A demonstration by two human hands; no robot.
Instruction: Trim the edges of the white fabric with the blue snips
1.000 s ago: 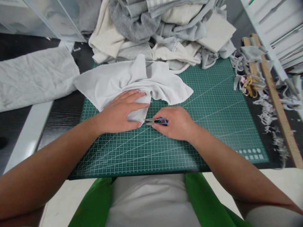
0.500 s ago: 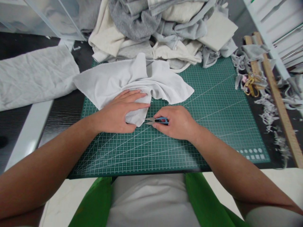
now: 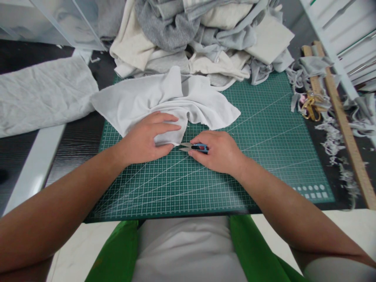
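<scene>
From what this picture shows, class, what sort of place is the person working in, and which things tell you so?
Most likely a sewing or fabric-cutting workbench. A green gridded cutting mat covers the table, the right hand holds small blue thread snips beside a white cloth, and fabric scraps are piled behind.

A white cloth [image 3: 152, 98] lies on a dark green mat [image 3: 264, 129] printed with a fine white grid and diagonal lines. The snips [image 3: 195, 147] have blue handles and silver blades. Behind sits a pile of grey, cream and white fabric [image 3: 202, 35].
</scene>
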